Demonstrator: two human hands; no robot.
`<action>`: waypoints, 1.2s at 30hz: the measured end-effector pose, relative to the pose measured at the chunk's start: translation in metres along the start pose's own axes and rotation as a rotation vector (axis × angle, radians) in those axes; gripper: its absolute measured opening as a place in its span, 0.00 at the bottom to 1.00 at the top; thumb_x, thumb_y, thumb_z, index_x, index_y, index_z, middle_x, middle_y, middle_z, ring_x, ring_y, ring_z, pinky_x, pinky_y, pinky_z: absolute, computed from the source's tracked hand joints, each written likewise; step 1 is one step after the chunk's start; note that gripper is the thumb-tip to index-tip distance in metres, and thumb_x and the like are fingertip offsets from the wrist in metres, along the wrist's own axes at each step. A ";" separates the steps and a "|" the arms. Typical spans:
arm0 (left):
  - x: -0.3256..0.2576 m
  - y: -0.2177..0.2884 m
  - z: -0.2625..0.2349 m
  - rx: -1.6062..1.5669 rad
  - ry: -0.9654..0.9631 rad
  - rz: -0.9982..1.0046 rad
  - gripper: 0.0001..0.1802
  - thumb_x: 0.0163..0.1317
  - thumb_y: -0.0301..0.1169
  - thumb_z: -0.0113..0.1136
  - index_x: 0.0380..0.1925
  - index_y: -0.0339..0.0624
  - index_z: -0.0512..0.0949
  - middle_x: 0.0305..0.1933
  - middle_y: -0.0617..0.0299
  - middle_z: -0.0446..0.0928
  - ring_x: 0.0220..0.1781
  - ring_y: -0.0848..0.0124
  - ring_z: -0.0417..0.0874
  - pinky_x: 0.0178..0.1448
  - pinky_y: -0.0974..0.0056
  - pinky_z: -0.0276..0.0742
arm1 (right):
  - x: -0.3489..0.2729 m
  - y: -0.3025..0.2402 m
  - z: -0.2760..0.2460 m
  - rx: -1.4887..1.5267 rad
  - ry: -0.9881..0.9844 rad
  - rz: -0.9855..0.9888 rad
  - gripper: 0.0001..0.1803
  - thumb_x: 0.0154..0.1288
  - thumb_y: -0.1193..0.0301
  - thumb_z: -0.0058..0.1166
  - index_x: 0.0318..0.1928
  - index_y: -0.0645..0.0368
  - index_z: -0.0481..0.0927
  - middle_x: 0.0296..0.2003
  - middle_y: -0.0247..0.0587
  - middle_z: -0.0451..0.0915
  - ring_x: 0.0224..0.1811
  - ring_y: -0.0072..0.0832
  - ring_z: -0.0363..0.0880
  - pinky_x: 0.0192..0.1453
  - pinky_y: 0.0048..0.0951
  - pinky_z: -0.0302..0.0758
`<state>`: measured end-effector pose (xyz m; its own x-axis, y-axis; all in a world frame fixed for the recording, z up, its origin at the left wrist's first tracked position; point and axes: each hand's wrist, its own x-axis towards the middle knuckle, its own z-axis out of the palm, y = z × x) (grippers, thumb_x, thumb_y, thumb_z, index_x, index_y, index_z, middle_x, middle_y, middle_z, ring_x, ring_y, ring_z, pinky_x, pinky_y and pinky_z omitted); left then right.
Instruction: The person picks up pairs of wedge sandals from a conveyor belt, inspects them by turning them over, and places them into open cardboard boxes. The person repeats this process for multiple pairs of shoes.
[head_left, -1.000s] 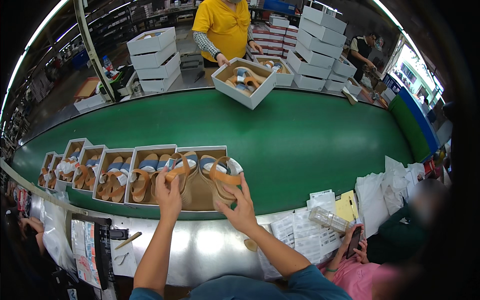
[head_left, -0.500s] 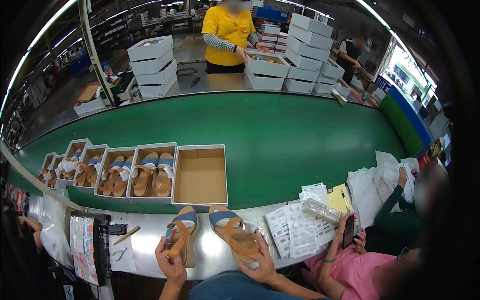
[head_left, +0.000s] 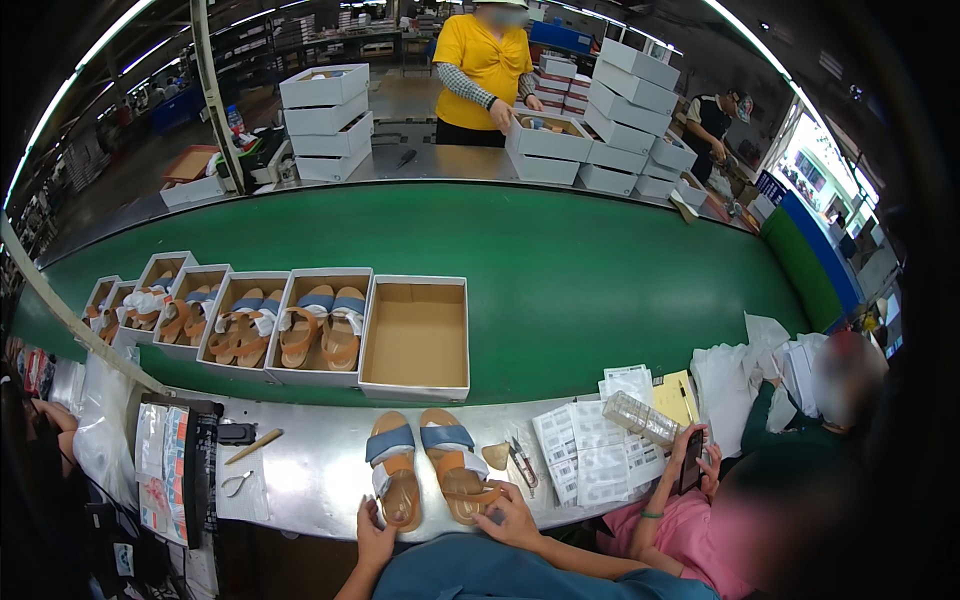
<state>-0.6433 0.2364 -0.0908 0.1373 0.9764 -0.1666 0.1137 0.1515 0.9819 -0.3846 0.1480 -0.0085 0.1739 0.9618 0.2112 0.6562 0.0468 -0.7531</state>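
Observation:
Side by side on the metal bench lie two sandals with blue toe bands and tan straps, toes pointing away from me. My left hand (head_left: 374, 532) has its fingers and thumb at the heel edge of the left sandal (head_left: 391, 446). On the right sandal (head_left: 447, 436), my right hand (head_left: 511, 517) grips the ankle strap near the heel. White padding shows under the straps of both. Beyond them an open, bare-bottomed shoebox (head_left: 416, 335) stands at the near edge of the green belt.
Filled sandal boxes (head_left: 318, 330) line up leftward. Right of the sandals are snips (head_left: 522, 466), a tan piece (head_left: 495, 456) and label sheets (head_left: 603, 455). Pliers (head_left: 236, 484) lie left. A person with a phone (head_left: 692, 462) sits close at right; another handles boxes (head_left: 549, 135) across the belt.
Both sandals have come down from a tilted hold to lie flat and closer together on the bench. My hands have moved to their heel ends. The view has shifted slightly.

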 end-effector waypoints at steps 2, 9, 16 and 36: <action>0.009 0.006 -0.006 -0.069 -0.204 -0.058 0.39 0.60 0.44 0.68 0.61 0.25 0.64 0.62 0.44 0.66 0.60 0.60 0.73 0.66 0.60 0.67 | 0.001 0.003 0.007 0.094 0.031 0.179 0.20 0.55 0.63 0.71 0.40 0.63 0.78 0.55 0.56 0.71 0.44 0.38 0.82 0.43 0.32 0.81; 0.023 0.039 0.015 -0.078 -0.093 -0.230 0.21 0.75 0.42 0.49 0.49 0.30 0.74 0.43 0.60 0.77 0.44 0.74 0.75 0.50 0.68 0.71 | 0.033 0.022 0.037 0.355 0.018 0.670 0.28 0.63 0.51 0.62 0.39 0.69 0.76 0.34 0.53 0.80 0.37 0.35 0.81 0.40 0.30 0.77; 0.016 0.065 0.016 0.046 -0.119 -0.035 0.18 0.76 0.38 0.46 0.53 0.34 0.72 0.45 0.61 0.77 0.47 0.75 0.75 0.53 0.69 0.70 | 0.050 0.040 0.058 0.449 -0.014 0.730 0.25 0.74 0.53 0.47 0.51 0.65 0.78 0.40 0.42 0.82 0.45 0.26 0.78 0.50 0.26 0.73; 0.016 0.185 0.015 -0.122 -0.146 0.469 0.37 0.68 0.56 0.50 0.60 0.30 0.68 0.62 0.45 0.66 0.64 0.54 0.71 0.65 0.57 0.67 | 0.087 -0.099 -0.042 0.437 0.335 0.034 0.30 0.68 0.61 0.52 0.64 0.68 0.67 0.55 0.51 0.73 0.58 0.40 0.74 0.61 0.34 0.70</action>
<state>-0.6050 0.2774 0.0868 0.2834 0.9134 0.2923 -0.1077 -0.2726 0.9561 -0.4035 0.2154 0.1105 0.4609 0.8297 0.3151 0.2930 0.1929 -0.9365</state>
